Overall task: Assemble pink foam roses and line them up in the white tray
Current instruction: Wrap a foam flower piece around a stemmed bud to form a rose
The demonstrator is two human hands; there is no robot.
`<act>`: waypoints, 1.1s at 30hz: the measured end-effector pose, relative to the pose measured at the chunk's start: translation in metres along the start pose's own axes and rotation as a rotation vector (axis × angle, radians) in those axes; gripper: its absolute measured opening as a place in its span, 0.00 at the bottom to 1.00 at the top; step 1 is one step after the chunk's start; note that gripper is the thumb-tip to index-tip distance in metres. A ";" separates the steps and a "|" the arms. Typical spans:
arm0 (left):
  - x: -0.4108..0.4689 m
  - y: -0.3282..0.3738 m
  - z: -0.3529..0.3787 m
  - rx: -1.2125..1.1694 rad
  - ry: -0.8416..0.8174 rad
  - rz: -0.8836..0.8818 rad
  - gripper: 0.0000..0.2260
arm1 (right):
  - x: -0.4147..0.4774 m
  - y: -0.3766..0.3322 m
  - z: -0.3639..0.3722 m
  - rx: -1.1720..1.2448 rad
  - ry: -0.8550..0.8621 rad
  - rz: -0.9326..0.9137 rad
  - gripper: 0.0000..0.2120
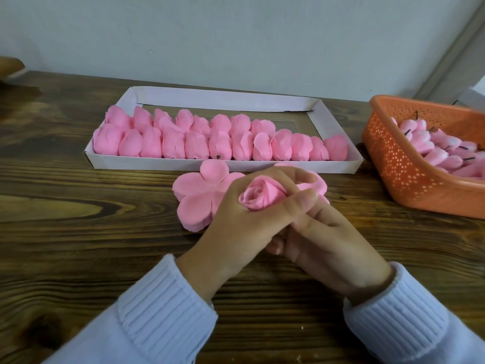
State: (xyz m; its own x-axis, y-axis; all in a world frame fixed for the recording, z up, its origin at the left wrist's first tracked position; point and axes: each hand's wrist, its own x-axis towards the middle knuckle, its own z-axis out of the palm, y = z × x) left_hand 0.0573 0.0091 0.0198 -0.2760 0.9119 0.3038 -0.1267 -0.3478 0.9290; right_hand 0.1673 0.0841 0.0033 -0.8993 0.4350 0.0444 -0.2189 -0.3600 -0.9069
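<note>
One pink rose (258, 197) is held just in front of the white tray (223, 163). The left hand (231, 219) curls round it, and the right hand (328, 245) pinches its side. Finished roses (210, 139) lie in two rows in the tray.

Pink foam roses (220, 143) are glowing against the white cardboard tray (223, 99); the orange plastic basket (399, 166) is showing dotted holes.
</note>
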 end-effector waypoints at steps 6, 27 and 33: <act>0.001 0.002 -0.001 -0.019 -0.016 0.006 0.06 | -0.001 0.001 -0.001 0.048 -0.070 -0.008 0.30; 0.001 0.004 0.000 -0.004 -0.054 -0.098 0.06 | 0.002 0.000 0.001 -0.022 -0.038 0.058 0.21; 0.004 0.001 -0.004 0.063 0.056 -0.066 0.07 | -0.002 0.002 0.002 -0.215 0.001 -0.128 0.16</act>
State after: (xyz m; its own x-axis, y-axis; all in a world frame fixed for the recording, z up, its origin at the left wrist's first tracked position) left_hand 0.0521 0.0112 0.0210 -0.3219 0.9182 0.2308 -0.0863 -0.2712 0.9586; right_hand 0.1677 0.0811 0.0020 -0.8692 0.4664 0.1645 -0.2456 -0.1183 -0.9621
